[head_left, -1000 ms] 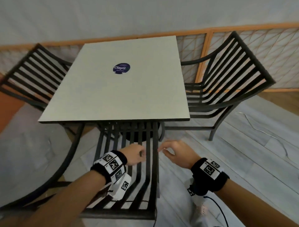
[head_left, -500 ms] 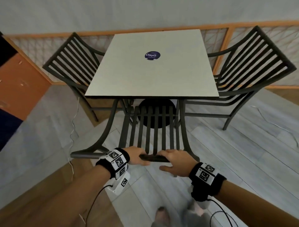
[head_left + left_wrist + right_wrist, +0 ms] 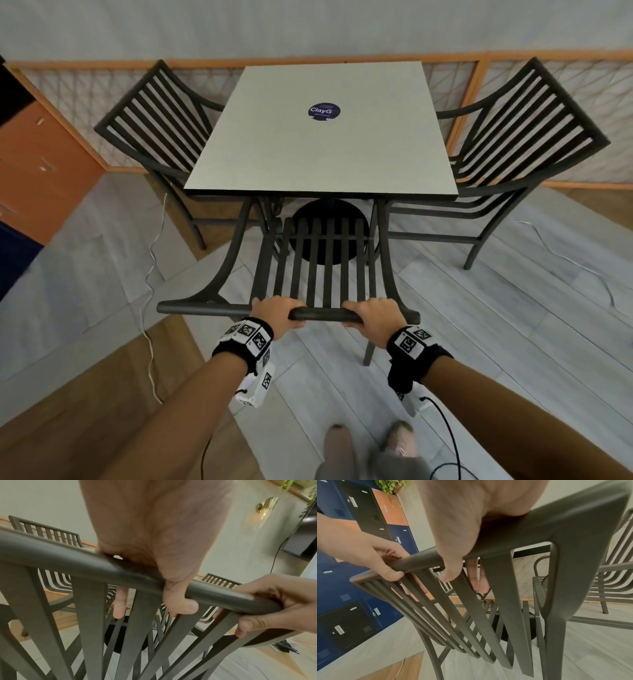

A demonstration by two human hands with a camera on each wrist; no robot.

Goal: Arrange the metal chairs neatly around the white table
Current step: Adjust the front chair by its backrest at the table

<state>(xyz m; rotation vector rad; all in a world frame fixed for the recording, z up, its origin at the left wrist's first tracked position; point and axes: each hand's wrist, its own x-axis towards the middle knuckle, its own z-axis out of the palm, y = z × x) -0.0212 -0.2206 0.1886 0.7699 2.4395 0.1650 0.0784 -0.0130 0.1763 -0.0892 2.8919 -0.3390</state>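
The white counter [image 3: 322, 137] stands past both hands, square, on one round black foot. A round dark blue sticker [image 3: 323, 111] on its top reads "ClayG". The smaller words under that are too blurry to read.

Three metal chairs stand around the counter. The near chair [image 3: 317, 263] is right in front of the hands, with its seat partly under the counter's near edge. The left chair [image 3: 150, 116] is far off past the left hand, beside the counter's left edge. The right chair [image 3: 524, 130] is far off past the right hand, beside the counter's right edge.

The left hand [image 3: 275, 313] holds the top bar of the near chair's back, fingers curled over it and thumb below. The right hand [image 3: 373, 318] holds the same bar just beside it, the same way.

Half a second ago the hands were close together on the bar. Now they are further apart. A second ago they were reaching down over the seat slats and held no bar.
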